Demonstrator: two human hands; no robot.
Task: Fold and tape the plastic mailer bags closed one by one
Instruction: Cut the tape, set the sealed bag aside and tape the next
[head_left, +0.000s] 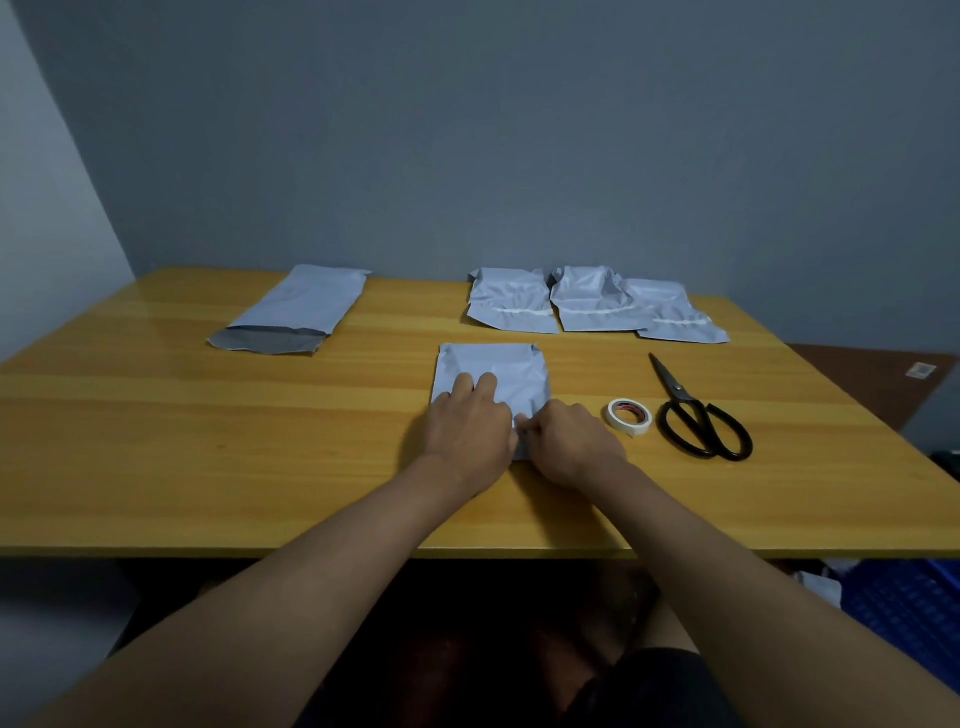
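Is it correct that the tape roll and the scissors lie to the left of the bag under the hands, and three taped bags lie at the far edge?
Not quite. In the head view the tape roll and scissors lie to the right of the bag under the hands, not the left. The three taped bags do lie at the far edge.

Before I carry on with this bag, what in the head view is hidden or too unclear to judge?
- Near edge of the mailer bag: covered by the left hand and right hand, so fold and tape there can't be judged.
- What the right hand's curled fingers pinch: hidden between both hands.
- Print on the tape roll: too small.
- Blue crate: cut by the right edge.
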